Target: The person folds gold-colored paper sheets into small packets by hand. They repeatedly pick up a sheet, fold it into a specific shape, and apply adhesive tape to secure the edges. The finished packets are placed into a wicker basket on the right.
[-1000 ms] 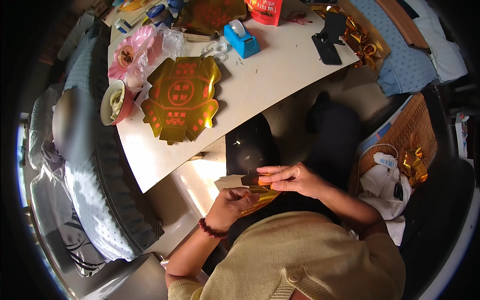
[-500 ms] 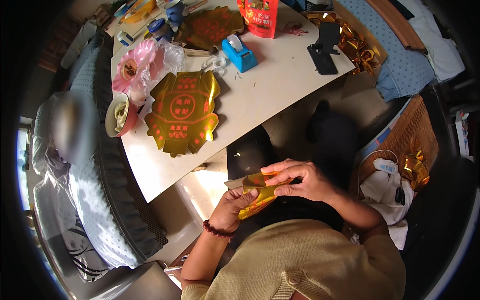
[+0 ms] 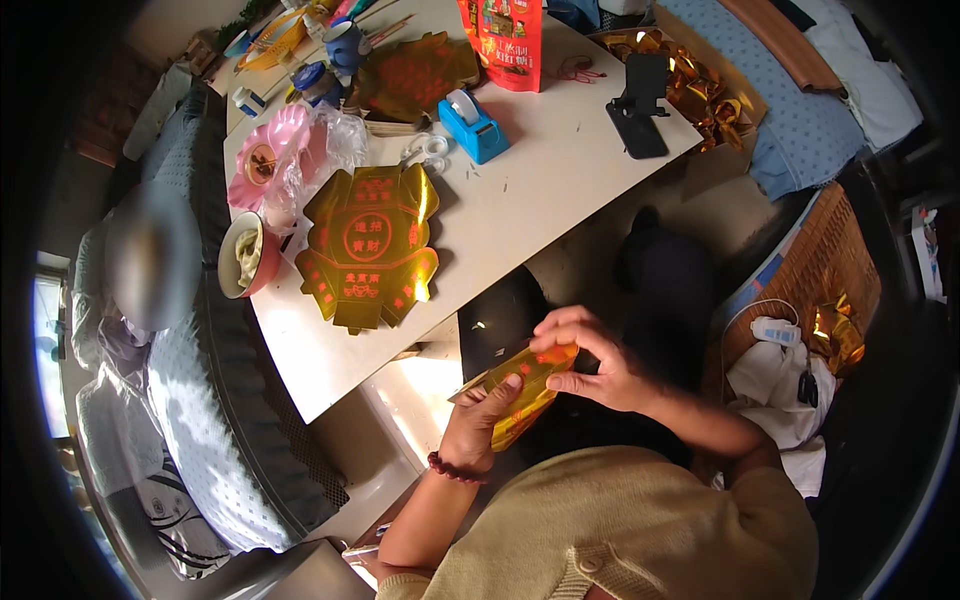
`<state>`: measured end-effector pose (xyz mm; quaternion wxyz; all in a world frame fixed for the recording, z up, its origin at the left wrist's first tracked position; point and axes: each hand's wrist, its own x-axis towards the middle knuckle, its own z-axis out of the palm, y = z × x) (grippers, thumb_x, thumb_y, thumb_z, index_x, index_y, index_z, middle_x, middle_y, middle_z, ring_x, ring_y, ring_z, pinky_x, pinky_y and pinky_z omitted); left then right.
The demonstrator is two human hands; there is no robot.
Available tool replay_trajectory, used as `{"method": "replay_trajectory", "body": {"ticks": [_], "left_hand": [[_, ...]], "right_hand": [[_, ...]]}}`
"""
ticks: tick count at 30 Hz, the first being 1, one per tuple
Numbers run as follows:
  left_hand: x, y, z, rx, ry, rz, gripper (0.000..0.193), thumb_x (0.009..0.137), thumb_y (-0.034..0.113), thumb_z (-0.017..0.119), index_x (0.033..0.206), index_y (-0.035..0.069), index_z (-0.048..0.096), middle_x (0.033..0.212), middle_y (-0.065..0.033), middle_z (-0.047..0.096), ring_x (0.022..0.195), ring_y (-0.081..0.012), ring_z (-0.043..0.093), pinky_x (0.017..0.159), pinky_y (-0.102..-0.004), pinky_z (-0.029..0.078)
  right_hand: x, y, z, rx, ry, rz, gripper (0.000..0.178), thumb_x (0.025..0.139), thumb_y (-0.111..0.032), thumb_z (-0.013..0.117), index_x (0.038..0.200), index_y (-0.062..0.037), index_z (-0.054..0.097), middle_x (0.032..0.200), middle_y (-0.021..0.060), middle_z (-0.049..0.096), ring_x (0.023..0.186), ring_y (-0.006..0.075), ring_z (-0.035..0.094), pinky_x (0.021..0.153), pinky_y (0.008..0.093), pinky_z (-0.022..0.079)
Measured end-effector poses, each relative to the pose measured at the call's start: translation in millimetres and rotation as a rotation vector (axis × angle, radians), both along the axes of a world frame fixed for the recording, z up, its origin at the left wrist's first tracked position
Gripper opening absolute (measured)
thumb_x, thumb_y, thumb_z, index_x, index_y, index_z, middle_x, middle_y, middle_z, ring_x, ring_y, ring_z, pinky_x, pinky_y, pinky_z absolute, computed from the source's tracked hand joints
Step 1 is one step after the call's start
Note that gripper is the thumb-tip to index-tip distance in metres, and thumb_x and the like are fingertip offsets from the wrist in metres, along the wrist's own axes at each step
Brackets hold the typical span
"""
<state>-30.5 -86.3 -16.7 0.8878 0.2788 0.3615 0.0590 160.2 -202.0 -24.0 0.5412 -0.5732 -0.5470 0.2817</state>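
Observation:
Over my lap I have a partly folded gold foil card with red print. My left hand, a dark red bead bracelet at its wrist, is closed on the near left end, the thumb lying on top of the card. At the card's far right end, my right hand is curled round the edge, the thumb below and the fingers above. Its fingertips are slightly blurred. On the table lies a flat, unfolded gold card with shaped flaps and red print, apart from both hands.
A pink bowl with pale paste, a pink scalloped dish, a blue tape dispenser, a red pouch and a black phone stand are on the table. More gold cards lie behind. A box of folded gold pieces stands right.
The card in my hands has turned to show more of its printed face. My right fingers have lifted and spread slightly at its far end. The table sits a little lower in view.

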Motion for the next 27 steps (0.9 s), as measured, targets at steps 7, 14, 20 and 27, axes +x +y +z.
{"method": "replay_trajectory", "body": {"ticks": [7, 14, 20, 27], "left_hand": [[26, -43, -4, 0.092, -0.037, 0.144, 0.029, 0.1, 0.016, 0.064, 0.125, 0.001, 0.064, 0.117, -0.0072, 0.069, 0.107, -0.0141, 0.063, 0.096, -0.0294, 0.05], [25, -46, -1, 0.267, 0.055, 0.095, 0.042, 0.101, 0.018, 0.062, 0.136, -0.002, 0.052, 0.128, -0.0096, 0.062, 0.114, -0.0173, 0.061, 0.1, -0.0316, 0.048], [27, -53, -9, 0.134, -0.024, 0.194, 0.047, 0.101, 0.02, 0.061, 0.14, -0.001, 0.046, 0.136, -0.0127, 0.056, 0.123, -0.0212, 0.056, 0.105, -0.0343, 0.046], [32, -54, 3, 0.267, 0.0, 0.079, 0.046, 0.101, 0.017, 0.06, 0.141, -0.001, 0.045, 0.136, -0.0112, 0.056, 0.124, -0.0215, 0.056, 0.107, -0.0347, 0.044]], "right_hand": [[-34, 21, -29, 0.155, 1.231, -0.148, 0.039, 0.108, -0.036, 0.042, 0.117, -0.0021, 0.058, 0.116, 0.0174, 0.067, 0.111, 0.0253, 0.063, 0.101, 0.0416, 0.049], [-31, 25, -36, 0.045, 1.079, -0.216, 0.04, 0.107, -0.038, 0.044, 0.099, -0.0018, 0.059, 0.102, 0.0166, 0.07, 0.099, 0.0266, 0.069, 0.092, 0.0405, 0.055], [-31, 25, -33, 0.043, 1.051, -0.23, 0.036, 0.108, -0.033, 0.046, 0.097, -0.0012, 0.058, 0.095, 0.0164, 0.069, 0.096, 0.0271, 0.07, 0.089, 0.039, 0.056], [-32, 26, -36, 0.06, 1.003, -0.256, 0.031, 0.108, -0.029, 0.047, 0.094, -0.0021, 0.056, 0.092, 0.0167, 0.069, 0.093, 0.0276, 0.07, 0.085, 0.0391, 0.057]]}}
